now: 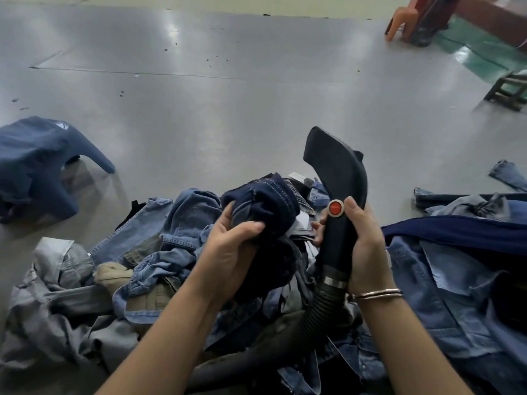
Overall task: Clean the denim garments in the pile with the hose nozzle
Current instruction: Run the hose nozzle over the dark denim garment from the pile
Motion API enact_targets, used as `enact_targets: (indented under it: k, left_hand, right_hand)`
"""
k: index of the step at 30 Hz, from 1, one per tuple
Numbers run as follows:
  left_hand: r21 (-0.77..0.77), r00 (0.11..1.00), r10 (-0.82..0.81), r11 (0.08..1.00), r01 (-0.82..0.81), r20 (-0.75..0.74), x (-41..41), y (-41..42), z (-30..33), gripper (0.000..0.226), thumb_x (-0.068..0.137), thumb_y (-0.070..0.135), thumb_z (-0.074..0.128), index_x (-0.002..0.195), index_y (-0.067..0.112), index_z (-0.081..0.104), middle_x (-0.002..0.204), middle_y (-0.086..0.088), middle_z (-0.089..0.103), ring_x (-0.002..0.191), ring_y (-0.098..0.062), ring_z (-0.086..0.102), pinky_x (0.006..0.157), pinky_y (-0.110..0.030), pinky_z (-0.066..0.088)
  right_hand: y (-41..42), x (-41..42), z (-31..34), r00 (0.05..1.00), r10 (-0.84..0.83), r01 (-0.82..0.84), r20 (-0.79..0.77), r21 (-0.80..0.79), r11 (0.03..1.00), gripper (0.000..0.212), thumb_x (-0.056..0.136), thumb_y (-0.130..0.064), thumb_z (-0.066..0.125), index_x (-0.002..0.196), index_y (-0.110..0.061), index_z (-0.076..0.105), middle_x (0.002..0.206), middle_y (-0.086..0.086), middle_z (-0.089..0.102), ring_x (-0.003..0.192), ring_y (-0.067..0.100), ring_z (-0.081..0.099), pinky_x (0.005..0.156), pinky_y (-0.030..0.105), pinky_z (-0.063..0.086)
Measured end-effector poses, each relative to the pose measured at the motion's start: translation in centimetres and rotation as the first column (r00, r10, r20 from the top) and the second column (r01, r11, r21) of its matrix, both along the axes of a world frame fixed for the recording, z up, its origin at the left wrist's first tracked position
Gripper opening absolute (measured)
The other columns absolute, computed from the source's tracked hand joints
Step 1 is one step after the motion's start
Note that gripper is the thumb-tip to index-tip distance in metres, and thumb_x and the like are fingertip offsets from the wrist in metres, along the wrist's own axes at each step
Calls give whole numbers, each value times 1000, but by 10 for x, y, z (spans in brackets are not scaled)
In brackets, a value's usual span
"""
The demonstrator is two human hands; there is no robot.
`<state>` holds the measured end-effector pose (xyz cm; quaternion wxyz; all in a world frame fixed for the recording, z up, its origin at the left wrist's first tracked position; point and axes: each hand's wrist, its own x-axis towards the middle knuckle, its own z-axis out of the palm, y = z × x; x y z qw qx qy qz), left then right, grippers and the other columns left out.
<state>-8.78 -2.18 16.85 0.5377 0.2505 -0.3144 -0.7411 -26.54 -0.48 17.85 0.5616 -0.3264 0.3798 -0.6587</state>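
Note:
A pile of denim garments (159, 252) in light, mid and dark blue lies on the grey floor in front of me. My left hand (232, 246) grips a bunched dark navy garment (265, 206) lifted above the pile. My right hand (363, 243) is wrapped round the handle of a black hose nozzle (333, 166) that points up and away, with my thumb beside its red button (335, 208). A ribbed black hose (319, 306) runs down from the nozzle over the clothes. More denim (450, 269) spreads to the right.
A separate blue garment (34, 163) lies on the grey floor (228, 104) at the left. An orange plastic chair (402, 18) stands at the far right, with a dark low stool (507, 92) nearer. A denim strip (510, 175) lies at the right edge.

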Motion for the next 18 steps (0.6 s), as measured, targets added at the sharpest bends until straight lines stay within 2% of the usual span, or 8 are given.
enact_targets:
  k: [2,4,7,10,13,15,18]
  left_hand:
    - [-32,994,84,996,-81,77,7,-7,0,39,70,-6,56,85,25,75,86,-5,72,81,-17,69,72,-30,58]
    - [-75,975,150,987,-139,162,11,-12,0,39,70,-4,56,82,28,74,84,-3,72,80,-15,69,72,-28,57]
    - [-146,930,209,974,-172,303,12,-16,-2,43,72,-5,55,83,32,73,84,1,71,82,-14,66,79,-29,56]
    - [-163,911,235,968,-189,340,11,-20,-3,52,81,-15,50,84,31,71,86,-2,70,84,-17,65,84,-36,54]
    - [-189,910,196,973,-134,364,11,-19,-4,43,76,-8,54,86,30,71,87,-4,70,85,-19,64,81,-34,55]
    - [-209,902,123,977,-38,414,9,-16,-4,39,73,-5,54,86,28,69,84,-6,67,81,-20,62,77,-33,54]
    - [-213,890,76,977,24,449,4,-10,-6,37,72,-4,52,85,26,69,78,-4,64,75,-17,60,71,-29,54]
  right_hand:
    - [7,-11,9,996,67,-68,-56,-5,998,31,87,-34,56,97,-6,50,70,8,60,49,22,56,50,31,52]
    - [20,-17,16,975,166,-168,-146,4,986,39,82,-41,64,100,-8,54,73,9,61,50,24,57,48,31,50]
    - [44,-13,21,907,339,-340,-252,40,940,44,72,-53,75,101,-23,62,74,10,63,49,26,57,46,29,49]
    - [54,-5,23,850,438,-427,-293,104,898,45,69,-58,75,106,-35,63,74,8,62,50,27,58,48,28,49]
    - [52,0,24,845,420,-385,-332,170,907,39,72,-52,70,105,-34,62,71,5,62,49,28,57,47,27,48]
    - [47,2,21,876,347,-307,-336,166,937,32,74,-47,65,100,-28,62,70,6,61,47,30,55,44,30,46]
    - [37,-1,22,929,199,-154,-312,163,975,31,78,-41,70,91,-17,57,69,7,61,45,28,54,40,31,45]
